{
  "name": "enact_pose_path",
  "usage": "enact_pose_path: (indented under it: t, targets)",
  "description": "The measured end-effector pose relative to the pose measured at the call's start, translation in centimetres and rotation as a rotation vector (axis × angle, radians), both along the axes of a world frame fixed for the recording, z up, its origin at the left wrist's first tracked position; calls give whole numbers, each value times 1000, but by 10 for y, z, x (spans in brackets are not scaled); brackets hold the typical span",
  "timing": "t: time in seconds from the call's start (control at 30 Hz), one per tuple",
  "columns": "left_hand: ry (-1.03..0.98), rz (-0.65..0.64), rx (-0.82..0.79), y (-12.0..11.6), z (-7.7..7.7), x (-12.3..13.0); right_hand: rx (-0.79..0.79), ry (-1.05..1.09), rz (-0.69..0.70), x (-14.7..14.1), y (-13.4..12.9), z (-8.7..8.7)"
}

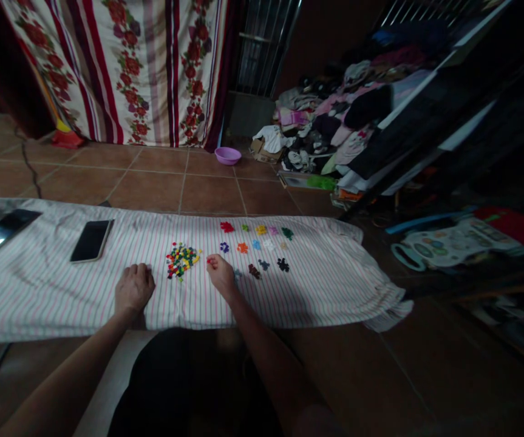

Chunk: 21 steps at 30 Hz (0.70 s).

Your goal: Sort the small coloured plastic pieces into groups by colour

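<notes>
My right hand [220, 274] is just right of a mixed heap of small coloured pieces [182, 261], its fingertips pinched on a small red piece [209, 260]. The pieces look like beads or buttons, too small to tell. To the left of the heap, my left hand [134, 287] rests on the striped cloth with its fingers curled in; nothing shows in it. Beyond my right hand lie small piles sorted by colour, among them a red pile [226, 227], an orange pile [242, 248], a brown pile [254, 271] and a black pile [283, 264].
Two phones lie at the left, a dark phone [92, 241] and a shinier phone [4, 230]. The striped cloth [330, 285] covers a long, low surface. On the tiled floor beyond stand a purple basin [227, 156] and a heap of clothes [325, 121].
</notes>
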<state>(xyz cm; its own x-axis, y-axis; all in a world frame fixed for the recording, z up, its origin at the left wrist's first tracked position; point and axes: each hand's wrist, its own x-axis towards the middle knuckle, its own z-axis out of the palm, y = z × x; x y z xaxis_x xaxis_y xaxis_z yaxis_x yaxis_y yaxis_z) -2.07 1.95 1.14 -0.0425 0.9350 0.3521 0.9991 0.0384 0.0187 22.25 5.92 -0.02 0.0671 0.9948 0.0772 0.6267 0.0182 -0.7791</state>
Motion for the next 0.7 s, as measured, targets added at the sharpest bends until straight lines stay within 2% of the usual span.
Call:
enact_pose_path:
  t: [0.13, 0.33, 0.5, 0.7]
  targets:
    - [-2, -5, 7, 1, -3, -1, 13, -36, -19, 9, 16, 8]
    - [-26, -8, 26, 2, -3, 0, 59, -203, -117, 46, 55, 26]
    - [-46, -35, 27, 2, 0, 1, 4, -299, -191, 70, 80, 38]
    - [-29, -39, 38, 2, -1, 1, -51, -447, -194, 77, 103, 43]
